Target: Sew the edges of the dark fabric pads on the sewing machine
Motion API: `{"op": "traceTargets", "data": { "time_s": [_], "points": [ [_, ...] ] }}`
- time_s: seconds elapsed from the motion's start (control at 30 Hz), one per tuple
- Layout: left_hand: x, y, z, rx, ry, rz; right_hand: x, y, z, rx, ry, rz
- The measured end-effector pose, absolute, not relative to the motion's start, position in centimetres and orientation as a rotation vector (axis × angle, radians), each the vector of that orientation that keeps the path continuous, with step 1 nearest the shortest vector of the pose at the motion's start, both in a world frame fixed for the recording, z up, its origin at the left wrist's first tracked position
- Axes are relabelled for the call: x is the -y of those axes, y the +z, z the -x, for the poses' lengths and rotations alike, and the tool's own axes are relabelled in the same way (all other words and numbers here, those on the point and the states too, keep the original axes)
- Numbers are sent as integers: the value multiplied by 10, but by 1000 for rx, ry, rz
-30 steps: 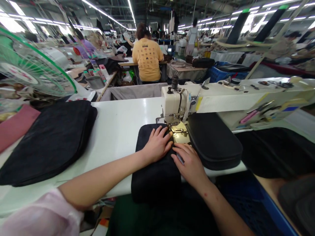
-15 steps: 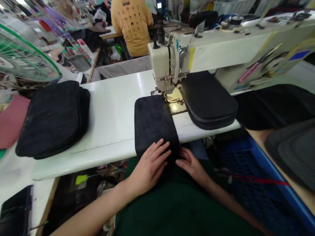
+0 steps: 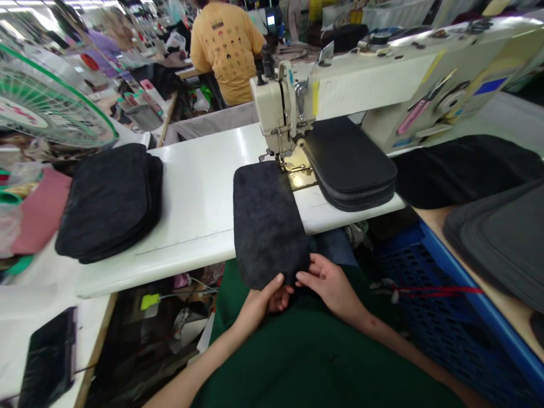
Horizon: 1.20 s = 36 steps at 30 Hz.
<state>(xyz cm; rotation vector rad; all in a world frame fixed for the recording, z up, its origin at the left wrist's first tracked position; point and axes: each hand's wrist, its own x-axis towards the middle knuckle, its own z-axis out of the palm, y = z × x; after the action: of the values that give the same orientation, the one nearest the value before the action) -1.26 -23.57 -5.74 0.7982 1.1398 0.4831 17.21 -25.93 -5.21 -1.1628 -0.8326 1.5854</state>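
Observation:
A dark fabric panel with rounded corners lies on the white table, its far edge by the needle of the sewing machine. The near end of the panel reaches past the table's front edge. My left hand grips that near edge, thumb on top and fingers curled underneath. At the near right corner, my right hand pinches the panel between thumb and fingers. To the right of the needle rests a stack of black panels. Another stack of dark panels sits on the left.
A phone lies at the lower left, below a green-rimmed fan. Dark grey pieces and a blue crate are on the right. A person in a yellow shirt sits beyond the table.
My left hand has gone from lying flat on the panel to gripping its near edge. The panel's near end, earlier bent down over the table edge, is now held up flatter.

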Motion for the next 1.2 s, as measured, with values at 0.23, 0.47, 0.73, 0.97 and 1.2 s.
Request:
{"op": "traceTargets", "data": {
  "time_s": [0.23, 0.47, 0.73, 0.97, 1.2],
  "points": [
    [236, -54, 5, -1223, 523, -697, 265, -68, -189, 1490, 642, 1296],
    [227, 19, 18, -847, 35, -1305, 254, -42, -199, 1958, -266, 1101],
    [130, 27, -14, -850, 484, -2723, 249, -44, -201, 2061, -172, 1001],
    [101, 14, -17, -729, 322, -2893, 234, -36, -202, 2050, -104, 1004],
    [57, 16, -21, -724, 347, -2889, 193, -33, -209, 2061, -8, 1032]
  ]
}}
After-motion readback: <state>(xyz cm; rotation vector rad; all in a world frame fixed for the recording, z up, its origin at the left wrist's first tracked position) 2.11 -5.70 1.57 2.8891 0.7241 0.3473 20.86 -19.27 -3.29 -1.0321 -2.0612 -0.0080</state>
